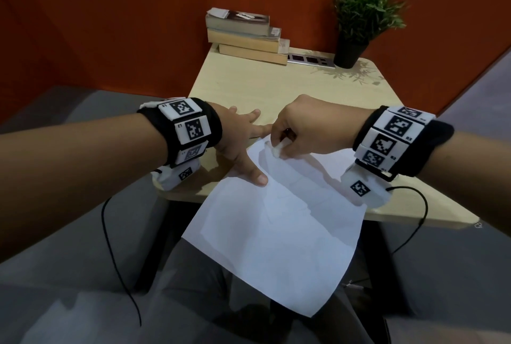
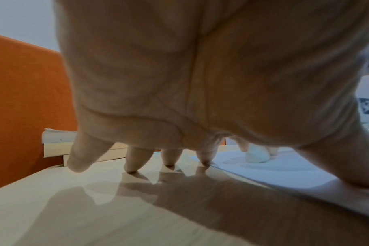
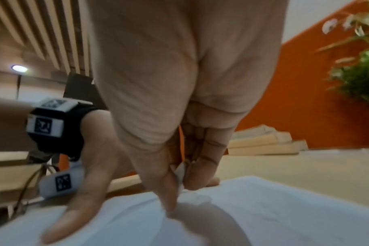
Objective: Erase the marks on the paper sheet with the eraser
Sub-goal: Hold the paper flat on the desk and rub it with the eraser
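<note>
A white paper sheet (image 1: 279, 222) lies skewed on the small wooden table (image 1: 276, 86), its near half hanging over the front edge. My right hand (image 1: 298, 130) pinches a small white eraser (image 1: 277, 150) and holds its tip down on the sheet's far corner; the same eraser (image 2: 257, 155) shows on the paper (image 2: 284, 173) in the left wrist view, and between thumb and fingers as a white sliver (image 3: 180, 171) over the sheet (image 3: 263, 208). My left hand (image 1: 243, 144) is spread flat, thumb pressing the sheet's left edge, fingers on the table. The marks are too faint to make out.
A stack of three books (image 1: 246, 36) and a potted green plant (image 1: 359, 20) stand at the table's far edge, with a socket strip (image 1: 309, 60) between them. An orange wall is behind. Cables hang from both wrist units. My knees are below the overhanging sheet.
</note>
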